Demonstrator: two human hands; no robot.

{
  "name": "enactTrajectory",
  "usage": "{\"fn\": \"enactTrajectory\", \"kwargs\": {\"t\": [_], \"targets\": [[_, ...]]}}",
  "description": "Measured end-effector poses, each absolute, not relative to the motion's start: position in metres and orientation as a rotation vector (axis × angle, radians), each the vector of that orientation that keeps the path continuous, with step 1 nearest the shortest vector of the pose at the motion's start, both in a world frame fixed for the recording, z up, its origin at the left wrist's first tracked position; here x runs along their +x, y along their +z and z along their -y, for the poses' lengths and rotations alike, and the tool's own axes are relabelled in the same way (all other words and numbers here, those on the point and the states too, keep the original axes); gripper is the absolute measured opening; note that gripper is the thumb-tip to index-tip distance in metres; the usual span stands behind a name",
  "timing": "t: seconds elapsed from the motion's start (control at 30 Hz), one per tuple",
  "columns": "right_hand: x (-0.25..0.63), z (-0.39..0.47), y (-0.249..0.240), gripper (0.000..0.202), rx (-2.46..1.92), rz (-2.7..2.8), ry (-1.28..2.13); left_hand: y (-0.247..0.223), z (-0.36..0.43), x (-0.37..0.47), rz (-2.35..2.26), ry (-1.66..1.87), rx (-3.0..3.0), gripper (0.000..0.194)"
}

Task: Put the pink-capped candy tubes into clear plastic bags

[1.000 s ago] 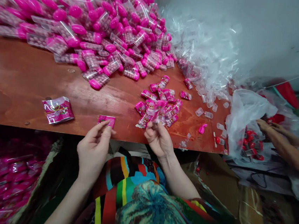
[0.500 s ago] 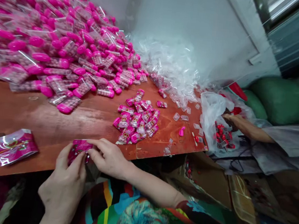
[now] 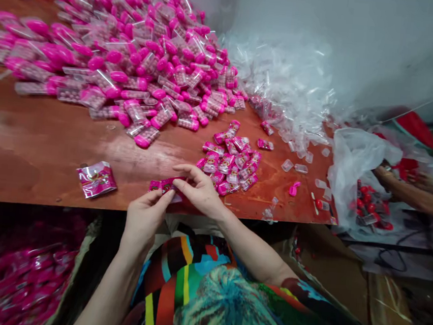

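Note:
My left hand (image 3: pixel 144 217) and my right hand (image 3: pixel 200 191) meet over the table's front edge, thumbs and fingers pinching a small pink printed packet (image 3: pixel 156 184) between them. Its lower part is hidden behind my fingers. To the left lies a larger shiny pink foil packet (image 3: pixel 97 178), flat on the wood. Just beyond my right hand is a heap of small pink wrapped packets (image 3: pixel 226 164). Two similar ones lie apart from it, one being the loose packet (image 3: pixel 265 144).
A big pile of clear tubes with pink caps and beads (image 3: pixel 134 62) covers the back left. Clear plastic pieces (image 3: pixel 281 82) lie against the wall. At right, a person's arm (image 3: pixel 408 194) reaches by a white bag (image 3: pixel 348 165). Below left, a box holds pink packets (image 3: pixel 25 277).
My view has turned, so the table sits further right and more level. Both hands still pinch the small packet, which now shows as a narrower strip, with the left hand closer to the right.

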State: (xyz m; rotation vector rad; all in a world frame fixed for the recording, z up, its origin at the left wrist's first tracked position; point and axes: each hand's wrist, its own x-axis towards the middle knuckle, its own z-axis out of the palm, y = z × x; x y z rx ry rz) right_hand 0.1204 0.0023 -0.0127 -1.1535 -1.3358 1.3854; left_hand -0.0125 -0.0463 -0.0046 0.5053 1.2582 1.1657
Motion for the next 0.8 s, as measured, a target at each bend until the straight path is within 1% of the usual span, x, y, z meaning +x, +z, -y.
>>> {"fn": "enactTrajectory", "kwargs": {"t": [0.1, 0.17, 0.33, 0.43, 0.5, 0.6, 0.67, 0.8], "targets": [[0.117, -0.003, -0.018, 0.049, -1.094, 1.199, 1.511, -0.001, 0.045, -0.016, -1.254, 1.195, 0.432, 0.022], [0.111, -0.002, -0.022, 0.050, -1.067, 1.167, 1.552, 0.001, 0.043, -0.017, -1.222, 1.227, 0.400, 0.021], [0.100, -0.008, -0.025, 0.031, -1.065, 1.349, 1.476, 0.002, 0.037, -0.024, -1.219, 1.199, 0.410, 0.023], [0.095, -0.018, -0.025, 0.026, -1.026, 1.478, 1.474, -0.001, 0.029, -0.031, -1.271, 1.222, 0.447, 0.024], [0.091, -0.024, -0.027, 0.026, -1.036, 1.528, 1.412, -0.005, 0.023, -0.033, -1.294, 1.254, 0.447, 0.022], [0.085, -0.028, -0.028, 0.028, -1.107, 1.679, 1.196, -0.009, 0.015, -0.033, -1.307, 1.279, 0.424, 0.021], [0.082, -0.029, -0.027, 0.030, -1.128, 1.808, 1.086, -0.007, 0.012, -0.034, -1.328, 1.275, 0.430, 0.024], [0.079, -0.032, -0.020, 0.034, -1.152, 1.947, 1.007, 0.003, 0.009, -0.044, -1.342, 1.189, 0.483, 0.030]]}}
